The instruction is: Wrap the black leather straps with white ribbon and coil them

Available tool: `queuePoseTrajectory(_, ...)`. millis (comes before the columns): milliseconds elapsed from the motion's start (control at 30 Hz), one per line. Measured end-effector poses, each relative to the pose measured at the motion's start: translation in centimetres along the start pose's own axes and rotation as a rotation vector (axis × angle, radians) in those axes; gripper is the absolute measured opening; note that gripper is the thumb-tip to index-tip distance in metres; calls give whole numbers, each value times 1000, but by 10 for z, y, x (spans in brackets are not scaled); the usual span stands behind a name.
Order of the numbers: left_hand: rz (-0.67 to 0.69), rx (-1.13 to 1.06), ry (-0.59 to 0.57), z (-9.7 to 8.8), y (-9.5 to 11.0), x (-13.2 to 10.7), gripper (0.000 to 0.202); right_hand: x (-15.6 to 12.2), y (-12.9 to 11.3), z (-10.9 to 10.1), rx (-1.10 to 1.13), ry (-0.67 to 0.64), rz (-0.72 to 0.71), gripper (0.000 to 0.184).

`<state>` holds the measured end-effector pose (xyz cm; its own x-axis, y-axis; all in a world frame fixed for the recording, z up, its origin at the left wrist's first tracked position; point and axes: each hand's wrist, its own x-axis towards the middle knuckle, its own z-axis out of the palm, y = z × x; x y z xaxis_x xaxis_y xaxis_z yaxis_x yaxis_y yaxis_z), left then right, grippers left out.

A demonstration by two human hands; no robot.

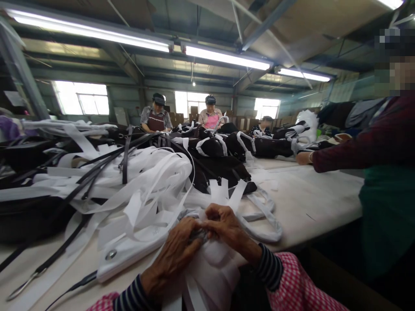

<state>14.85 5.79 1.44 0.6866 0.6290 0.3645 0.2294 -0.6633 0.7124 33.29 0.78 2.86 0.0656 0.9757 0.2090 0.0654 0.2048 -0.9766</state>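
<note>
My left hand (177,250) and my right hand (223,226) meet at the near edge of the table, both closed on a white paper-wrapped piece (214,268) with a small dark part pinched between the fingertips. White paper strips (223,192) stick up just behind my fingers. A white wrapped strap loop (267,220) lies to the right of my right hand.
A heap of white paper strips and black straps (129,181) covers the left of the table (317,203). Black bags (227,160) are piled along the middle. A person's arm (340,153) reaches in from the right. Other people sit at the far end.
</note>
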Motion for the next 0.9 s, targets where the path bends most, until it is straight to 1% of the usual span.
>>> queuePoseTrajectory(100, -107, -175, -29, -8, -2, 4, 13, 3, 2, 0, -51, -15, 18, 36)
queuePoseTrajectory(167, -150, -273, -24, -11, -4, 9, 17, 5, 4, -1, -87, -21, 26, 37)
queuePoseTrajectory(300, -163, -297, 45, -11, -3, 20, 13, 8, 8, -1, -113, -40, 27, 41)
queuePoseTrajectory(333, -166, -297, 57, -11, -2, 22, 14, 9, 9, -2, -111, -46, 35, 41)
queuePoseTrajectory(400, -186, -308, 84, -11, -1, 25, 23, 11, 11, -3, -97, -66, 51, 42)
queuePoseTrajectory(533, -254, -399, 127, -10, -4, 28, 28, 13, 8, -6, -53, -130, 79, 43)
queuePoseTrajectory(667, -347, -523, 128, -11, -8, 31, 29, 12, -1, -6, -78, -194, 84, 44)
queuePoseTrajectory(733, -389, -578, 127, -11, -9, 33, 31, 13, -6, -5, -122, -216, 100, 41)
queuePoseTrajectory(900, -454, -688, 129, -10, -13, 38, 36, 22, -13, -1, -223, -226, 170, 22)
